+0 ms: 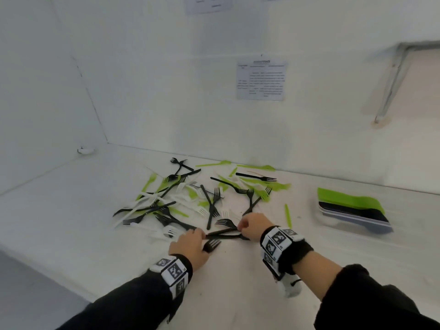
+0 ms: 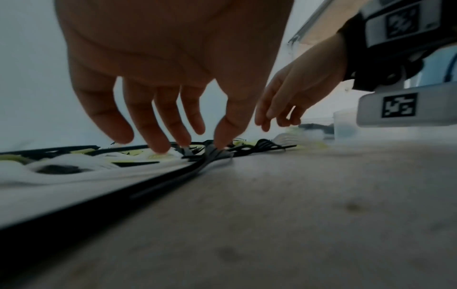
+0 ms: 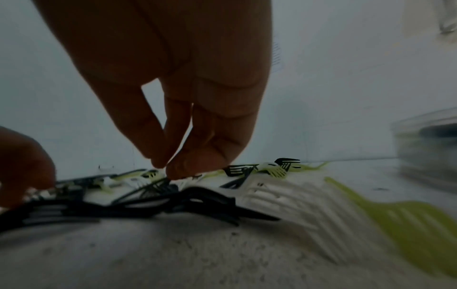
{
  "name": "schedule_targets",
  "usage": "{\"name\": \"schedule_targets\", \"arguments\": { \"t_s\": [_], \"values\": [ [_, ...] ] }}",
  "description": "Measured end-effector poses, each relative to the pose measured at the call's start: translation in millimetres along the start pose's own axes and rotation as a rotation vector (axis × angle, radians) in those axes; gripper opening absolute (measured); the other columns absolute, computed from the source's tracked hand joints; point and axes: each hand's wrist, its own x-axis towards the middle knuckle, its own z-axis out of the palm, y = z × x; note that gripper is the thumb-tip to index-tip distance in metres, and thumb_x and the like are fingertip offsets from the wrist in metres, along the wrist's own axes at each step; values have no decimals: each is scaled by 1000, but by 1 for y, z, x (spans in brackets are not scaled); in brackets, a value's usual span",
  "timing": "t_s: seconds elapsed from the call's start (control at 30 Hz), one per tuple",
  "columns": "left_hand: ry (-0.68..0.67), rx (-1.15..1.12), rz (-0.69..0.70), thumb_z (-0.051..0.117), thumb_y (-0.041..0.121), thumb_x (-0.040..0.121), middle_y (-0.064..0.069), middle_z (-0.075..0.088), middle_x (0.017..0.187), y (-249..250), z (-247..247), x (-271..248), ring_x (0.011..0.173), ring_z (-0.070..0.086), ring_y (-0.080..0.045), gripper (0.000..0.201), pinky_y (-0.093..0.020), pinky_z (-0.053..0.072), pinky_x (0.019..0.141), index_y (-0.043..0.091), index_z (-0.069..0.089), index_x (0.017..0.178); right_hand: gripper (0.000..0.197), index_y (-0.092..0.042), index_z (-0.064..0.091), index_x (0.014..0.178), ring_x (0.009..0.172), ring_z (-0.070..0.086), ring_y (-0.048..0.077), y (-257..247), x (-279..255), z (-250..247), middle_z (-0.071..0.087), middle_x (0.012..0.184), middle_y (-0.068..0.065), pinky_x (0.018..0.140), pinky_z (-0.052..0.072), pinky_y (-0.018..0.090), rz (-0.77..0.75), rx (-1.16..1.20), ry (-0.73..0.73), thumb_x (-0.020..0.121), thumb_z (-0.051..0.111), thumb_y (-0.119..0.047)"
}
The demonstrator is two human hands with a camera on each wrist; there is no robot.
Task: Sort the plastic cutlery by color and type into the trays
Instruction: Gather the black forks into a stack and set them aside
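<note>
Left hand (image 1: 190,246) touches, right hand (image 1: 252,226) pinches black forks (image 1: 223,234); green tray (image 1: 345,198) tops stack (image 1: 357,220).

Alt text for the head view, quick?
Right hand pinches, left hand touches black forks at the near edge of a black, white and green cutlery pile on a white table; stacked trays sit to the right.

I work at what looks like a lab or recording station: a speckled white counter (image 1: 238,294) boxed in by plain white walls (image 1: 154,91), with printed sheets (image 1: 261,80), their text too small to read, taped up before me and a metal shelf bracket (image 1: 392,77) on the right. Bands (image 1: 278,239) bearing square black-and-white coded markers wrap both my wrists. Loose plastic forks (image 1: 190,198) in black, white and green and a stack of trays (image 1: 352,210) lie on the counter.
</note>
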Motion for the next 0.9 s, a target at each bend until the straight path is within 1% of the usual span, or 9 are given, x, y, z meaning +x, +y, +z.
{"name": "schedule_targets", "arguments": {
  "t_s": [0.13, 0.3, 0.47, 0.57, 0.67, 0.73, 0.8, 0.83, 0.9],
  "values": [
    [-179, 44, 86, 53, 34, 89, -2, 52, 122, -18, 1, 14, 111, 52, -18, 23, -27, 41, 93, 22, 49, 107, 31, -15, 60, 121, 119, 52, 22, -8, 25, 20, 57, 128, 7, 102, 40, 25, -31, -155, -92, 92, 51, -15],
    [-82, -58, 245, 44, 28, 94, -1, 52, 104, -24, -10, 25, 99, 53, -20, 8, -28, 40, 82, 22, 44, 99, 26, -23, 62, 115, 114, 53, 21, -18, 37, 26, 55, 124, 1, 95, 43, 29, -24, -328, -112, 91, 53, -21],
    [41, -539, 300, 39, 23, 99, 7, 44, 66, -41, -32, 37, 54, 39, -8, 6, -16, 32, 51, 21, 35, 95, 13, -24, 58, 103, 95, 55, 18, -15, 30, 13, 39, 103, -3, 82, 45, 25, 28, -222, 186, 94, 50, -19],
    [51, -738, 227, 37, 27, 100, 4, 39, 62, -50, -41, 44, 55, 35, -9, 17, -16, 31, 49, 18, 42, 86, 9, -26, 49, 94, 90, 52, 19, -21, 20, 9, 47, 97, -1, 78, 42, 25, 3, -169, 311, 96, 44, -19],
    [-40, -933, 123, 34, 16, 99, 0, 44, 64, -52, -38, 52, 55, 36, -11, 24, -17, 30, 48, 14, 56, 89, 13, -21, 56, 102, 82, 52, 12, -40, 10, 16, 56, 94, -3, 71, 37, 12, -118, -59, 442, 97, 44, -19],
    [-127, -1105, 44, 37, 11, 99, -3, 52, 64, -49, -37, 55, 51, 41, -11, 22, -18, 37, 49, 12, 59, 103, 16, -21, 60, 103, 77, 49, -2, -57, 8, 30, 56, 89, -11, 68, 35, 3, -187, 11, 491, 95, 47, -16],
    [-238, -1356, -31, 42, 8, 98, -7, 62, 72, -41, -39, 56, 60, 54, -16, 17, -28, 50, 59, 11, 58, 105, 18, -20, 65, 99, 73, 47, -11, -73, 14, 47, 55, 84, -16, 71, 37, 1, -238, 95, 527, 90, 51, -13],
    [-280, -1458, -62, 44, 7, 98, -10, 66, 80, -38, -41, 56, 67, 60, -19, 15, -32, 54, 63, 12, 57, 103, 19, -20, 67, 96, 71, 49, -12, -80, 19, 54, 56, 82, -18, 72, 40, 2, -246, 151, 545, 87, 51, -12],
    [-313, -1589, -108, 44, 8, 98, -12, 68, 85, -33, -46, 57, 70, 65, -19, 14, -30, 54, 53, 13, 57, 98, 21, -22, 68, 89, 72, 57, -5, -89, 26, 63, 61, 79, -18, 70, 44, 5, -206, 286, 615, 83, 52, -9]
  ]
}}
